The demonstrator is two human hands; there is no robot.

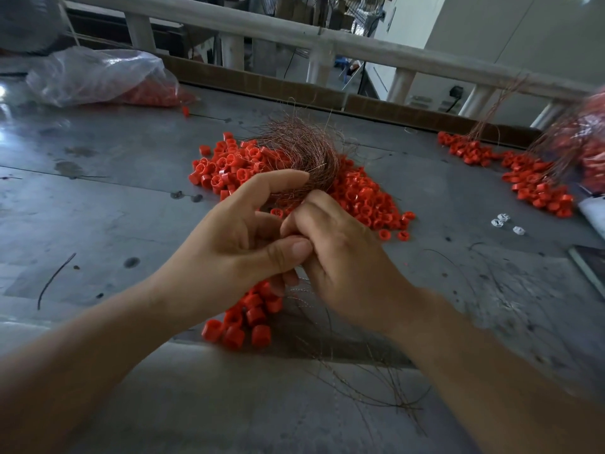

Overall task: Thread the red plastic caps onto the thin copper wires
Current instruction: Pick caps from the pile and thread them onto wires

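Note:
A thick bundle of thin copper wires (304,152) fans upward from between my hands over a grey table (98,198). My left hand (235,244) grips the bundle, its forefinger stretched along the wires and its thumb pressing toward my right hand. My right hand (340,253) has its fingers curled, pinching at the wires right beside the left thumb. A heap of loose red caps (226,168) lies behind the hands. A cluster of red caps strung on wires (248,319) hangs below my left hand, and loose wire ends (370,371) trail toward me.
A clear plastic bag of red caps (108,77) lies at the back left. More red caps on wires (530,178) lie at the right, beside a blurred bag (592,139). Small white pieces (504,222) sit near them. A white railing (327,37) runs behind the table.

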